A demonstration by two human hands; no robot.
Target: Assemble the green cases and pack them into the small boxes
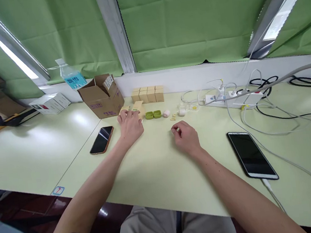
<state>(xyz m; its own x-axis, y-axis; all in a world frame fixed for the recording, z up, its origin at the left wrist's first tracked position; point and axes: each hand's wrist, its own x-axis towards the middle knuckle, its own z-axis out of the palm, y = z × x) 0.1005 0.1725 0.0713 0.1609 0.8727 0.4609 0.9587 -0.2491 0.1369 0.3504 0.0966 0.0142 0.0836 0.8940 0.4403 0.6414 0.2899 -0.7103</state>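
My left hand (130, 126) is palm down with its fingers spread, the tips at flat tan card pieces (138, 107). My right hand (185, 137) is closed in a pinch just above the table; whatever its fingertips hold is too small to make out. Between and beyond the hands sits an open green case in two halves (153, 114). Right of it are a pale pink rounded piece (166, 113), small yellow bits (173, 117) and a white rounded piece (182, 111). Small tan boxes (147, 94) stand in a row behind.
An open cardboard box (102, 100) and a bottle (71, 74) stand at the back left. One phone (101, 140) lies left of my left hand, another (252, 154) at the right with a cable. A power strip (232, 98) with tangled cables lies at the back right.
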